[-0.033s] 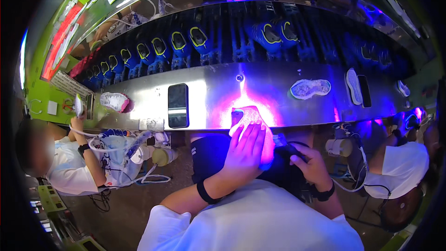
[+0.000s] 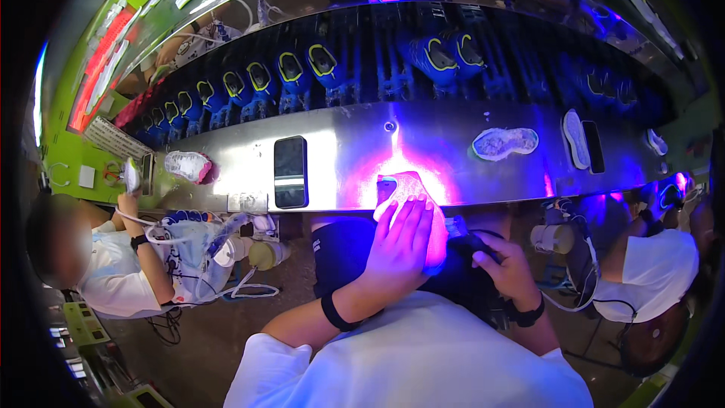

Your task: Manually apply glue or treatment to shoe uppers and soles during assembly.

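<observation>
Laying the left hand (image 2: 396, 245) flat over a pink-lit shoe piece (image 2: 436, 242) at the surface's (image 2: 340, 185) front edge, with grip beneath hidden; pinching a brush-like tool (image 2: 455, 227) beside it in the right hand (image 2: 508, 268). Apparently brushing; next, likely needing steady support.

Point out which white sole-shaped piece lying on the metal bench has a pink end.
The leftmost piece, left of the large black phone; its right end is pink, while those lying to the right show no pink end.
</observation>
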Demonstrator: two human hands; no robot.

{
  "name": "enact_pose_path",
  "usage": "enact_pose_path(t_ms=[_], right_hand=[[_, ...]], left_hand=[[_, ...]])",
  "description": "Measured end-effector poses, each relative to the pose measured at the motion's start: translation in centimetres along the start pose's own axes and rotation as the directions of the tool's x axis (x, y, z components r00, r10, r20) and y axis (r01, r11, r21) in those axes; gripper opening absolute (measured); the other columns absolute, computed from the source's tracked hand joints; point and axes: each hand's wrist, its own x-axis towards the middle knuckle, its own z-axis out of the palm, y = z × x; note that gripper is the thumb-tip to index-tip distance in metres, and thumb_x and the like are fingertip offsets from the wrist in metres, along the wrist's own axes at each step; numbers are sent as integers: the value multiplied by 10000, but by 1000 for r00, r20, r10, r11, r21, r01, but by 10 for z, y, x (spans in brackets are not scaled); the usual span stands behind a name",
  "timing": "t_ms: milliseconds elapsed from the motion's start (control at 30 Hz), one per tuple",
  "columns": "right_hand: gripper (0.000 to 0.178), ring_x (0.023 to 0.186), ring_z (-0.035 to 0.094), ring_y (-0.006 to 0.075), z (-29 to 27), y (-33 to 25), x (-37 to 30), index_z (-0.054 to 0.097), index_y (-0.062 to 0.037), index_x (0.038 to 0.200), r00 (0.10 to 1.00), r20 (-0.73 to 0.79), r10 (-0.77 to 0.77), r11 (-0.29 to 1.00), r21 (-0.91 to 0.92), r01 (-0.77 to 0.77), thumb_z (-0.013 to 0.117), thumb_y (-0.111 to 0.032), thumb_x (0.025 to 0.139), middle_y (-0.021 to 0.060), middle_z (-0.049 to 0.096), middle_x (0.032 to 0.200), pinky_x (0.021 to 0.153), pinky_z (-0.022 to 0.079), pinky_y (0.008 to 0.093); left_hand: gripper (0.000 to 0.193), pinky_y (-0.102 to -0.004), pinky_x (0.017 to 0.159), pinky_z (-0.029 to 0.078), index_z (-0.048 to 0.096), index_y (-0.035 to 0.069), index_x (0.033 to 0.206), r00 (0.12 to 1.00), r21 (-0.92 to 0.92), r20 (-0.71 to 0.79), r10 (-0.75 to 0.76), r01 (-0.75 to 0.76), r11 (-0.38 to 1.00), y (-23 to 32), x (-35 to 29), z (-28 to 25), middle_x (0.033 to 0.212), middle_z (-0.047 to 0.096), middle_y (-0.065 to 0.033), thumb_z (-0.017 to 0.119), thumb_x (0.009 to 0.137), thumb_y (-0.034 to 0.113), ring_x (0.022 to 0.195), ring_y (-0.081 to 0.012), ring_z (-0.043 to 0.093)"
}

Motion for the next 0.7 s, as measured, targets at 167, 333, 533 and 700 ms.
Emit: enact_pose_path(t_ms=[167,333,533,700], right_hand=[[414,796,644,115,-8,-2,-4,613,14,1370,1000,-12,7,1000,-15,-7,679,-57,968,38,677,911,756,530,271],[438,714,575,80,-8,2,-11,581,9,1415,992,19,121,968,219,-122,655,-108,999,24,672,870,666,490,245],[444,663,511,50,-3,4,-39,579,-10,1426,992,-43,115,965,242,-102,652,-148,1010,6,669,848,612,443,219],[416,725,575,95,-4,-6,-19,624,-14,1372,959,-280,-40,999,-34,32,695,-104,972,44,675,847,688,504,274]], left_hand=[[852,-556,1142,357,499,-73,1383,999,22,-48,-4,5,1000,8,13,6,1394,557,-261,856,737,353,1324,-391,547],[820,-548,1133,369,515,-74,1367,997,25,-64,-34,36,999,10,34,7,1375,580,-248,831,732,336,1299,-375,573],[776,-538,1120,381,543,-82,1343,993,55,-95,-64,70,996,23,48,12,1325,627,-239,800,723,307,1253,-356,613],[834,-514,1062,421,554,-90,1335,987,32,-133,-92,97,995,7,75,19,1273,661,-231,839,683,346,1195,-338,642]])
